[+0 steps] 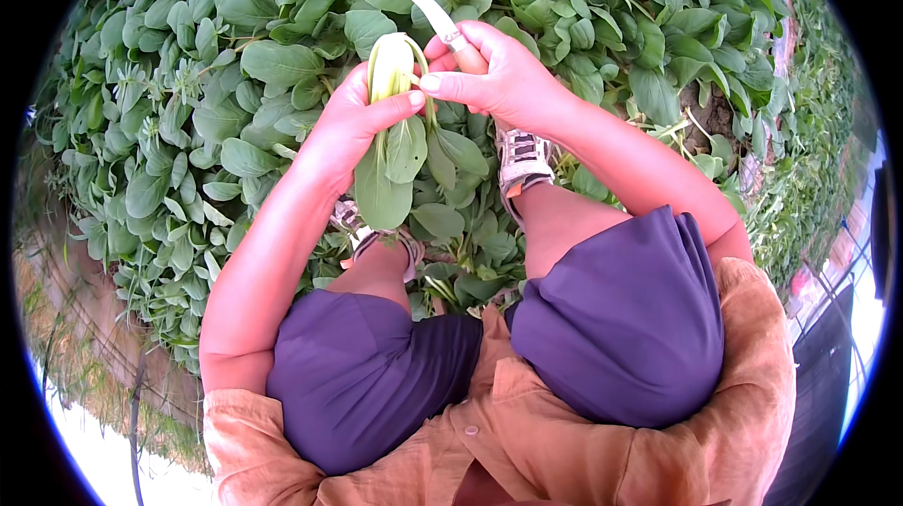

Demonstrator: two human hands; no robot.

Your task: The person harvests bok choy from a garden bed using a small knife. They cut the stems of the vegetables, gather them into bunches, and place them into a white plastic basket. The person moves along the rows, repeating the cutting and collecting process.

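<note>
My left hand (360, 121) grips a small head of leafy greens (395, 69), its pale stem base up and its broad leaves hanging down. In my right hand (494, 72) is a knife with a curved blade (427, 7) and a wooden handle with a metal collar; the blade points up and to the left, away from the greens. The right thumb and fingers also pinch an outer stalk (423, 58) at the side of the head. The right fingertips are partly hidden behind the handle and the greens.
Dense leafy plants (275, 65) grow in front and on both sides. My shoes (522, 160) stand among them below the hands. Bare soil (712, 111) shows at the right, and a strip of brown ground (92, 294) runs along the lower left. Thin poles (136, 407) stand at the rim.
</note>
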